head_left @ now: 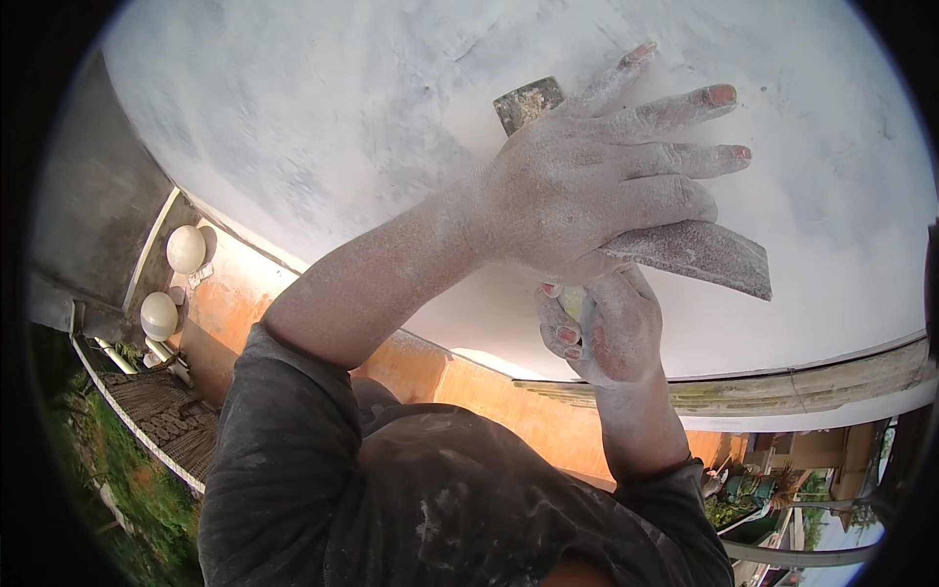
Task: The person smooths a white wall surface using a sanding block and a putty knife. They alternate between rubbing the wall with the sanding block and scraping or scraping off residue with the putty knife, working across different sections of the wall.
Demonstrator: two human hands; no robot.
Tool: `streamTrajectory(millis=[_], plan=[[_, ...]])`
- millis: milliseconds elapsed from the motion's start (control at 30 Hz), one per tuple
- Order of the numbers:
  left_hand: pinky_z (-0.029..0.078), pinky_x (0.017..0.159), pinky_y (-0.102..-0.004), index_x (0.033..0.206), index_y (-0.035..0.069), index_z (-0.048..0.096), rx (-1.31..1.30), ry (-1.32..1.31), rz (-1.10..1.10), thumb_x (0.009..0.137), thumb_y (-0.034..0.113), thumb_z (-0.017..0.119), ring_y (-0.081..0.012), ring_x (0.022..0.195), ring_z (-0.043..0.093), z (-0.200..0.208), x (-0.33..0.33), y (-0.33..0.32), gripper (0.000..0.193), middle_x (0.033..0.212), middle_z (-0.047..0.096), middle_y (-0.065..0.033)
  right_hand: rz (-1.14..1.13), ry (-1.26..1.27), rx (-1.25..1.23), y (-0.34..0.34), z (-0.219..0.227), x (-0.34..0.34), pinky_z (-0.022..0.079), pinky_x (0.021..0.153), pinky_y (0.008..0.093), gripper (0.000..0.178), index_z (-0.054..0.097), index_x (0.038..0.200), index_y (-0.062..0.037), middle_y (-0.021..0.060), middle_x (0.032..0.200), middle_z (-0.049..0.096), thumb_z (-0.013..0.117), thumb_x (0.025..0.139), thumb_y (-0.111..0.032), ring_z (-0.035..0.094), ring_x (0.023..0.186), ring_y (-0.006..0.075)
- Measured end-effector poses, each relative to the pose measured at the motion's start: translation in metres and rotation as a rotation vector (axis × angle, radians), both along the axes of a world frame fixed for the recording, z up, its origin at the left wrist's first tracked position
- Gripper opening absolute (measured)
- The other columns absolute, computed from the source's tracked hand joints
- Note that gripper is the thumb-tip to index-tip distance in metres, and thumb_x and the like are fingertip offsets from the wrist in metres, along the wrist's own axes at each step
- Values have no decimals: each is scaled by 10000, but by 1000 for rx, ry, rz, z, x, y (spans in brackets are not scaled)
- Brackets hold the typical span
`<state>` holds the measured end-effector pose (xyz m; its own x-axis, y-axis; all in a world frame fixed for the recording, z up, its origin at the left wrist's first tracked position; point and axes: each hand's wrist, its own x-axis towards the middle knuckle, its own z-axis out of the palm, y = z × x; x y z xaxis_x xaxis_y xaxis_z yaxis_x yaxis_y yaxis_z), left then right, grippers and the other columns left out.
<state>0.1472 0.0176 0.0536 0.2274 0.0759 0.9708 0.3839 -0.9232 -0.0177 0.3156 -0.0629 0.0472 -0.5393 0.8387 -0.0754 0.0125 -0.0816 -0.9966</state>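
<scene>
My left hand [577, 186], coated in white dust, reaches across in front of the pale plastered wall [372, 127]. Its outer fingers are stretched and spread, while the index finger bends over a dusty grey flat strip [699, 256]. That strip juts out to the right below the index finger. A squarish, crusted grey end [528, 103] sticks out at the hand's other side; whether both belong to one piece is hidden. Just below, my right hand [621, 328], equally dusty, is closed with its fingers curled round a small pale yellowish thing [574, 301], mostly covered.
An orange-brown floor [401, 367] runs along the wall's foot. Two round pale objects [186, 249] stand at the left by a grey wall [93, 196]. A pale ledge [782, 391] crosses at the right, with plants [773, 484] beyond. Greenery [127, 489] shows lower left.
</scene>
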Motion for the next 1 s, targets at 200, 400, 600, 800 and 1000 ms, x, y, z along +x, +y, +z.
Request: streamTrajectory(millis=[200,400,600,800,1000], plan=[[59,1240,-652,1227,139,690,-212,193,-237,896,405,644,-386,1533,290,-43,24,-37,427,1556,510,-54,-81,-34,3,-20,-55,39,388,469,286,226,595,1010,59,117,693,565,512,1016,-151,508,541,182],[241,1214,-609,1458,10,467,-675,-862,-787,1086,274,476,-403,1483,364,-94,-7,-86,457,1548,452,-227,-281,-585,944,-36,-85,55,519,637,339,478,583,1383,-18,128,948,663,640,909,-39,617,734,253],[335,1171,-587,1464,-37,441,-694,-851,-1105,1090,314,456,-386,1419,448,-103,-20,-103,513,1428,538,-239,-274,-511,1302,-39,-75,46,538,655,370,586,593,1377,-37,121,947,685,715,807,21,650,762,267],[360,1148,-518,1487,87,427,-840,-823,-1034,1080,333,475,-396,1358,510,-94,-14,-126,478,1400,583,-213,-281,-368,1351,-38,-75,40,524,650,360,667,549,1411,-16,111,932,684,690,766,79,646,750,267],[366,1142,-535,1457,60,447,-790,-608,-832,1077,404,452,-360,1353,517,-88,-22,-131,512,1369,600,-238,-263,-365,1291,-40,-77,40,519,647,361,733,509,1458,-43,111,896,668,685,757,79,623,731,271]])
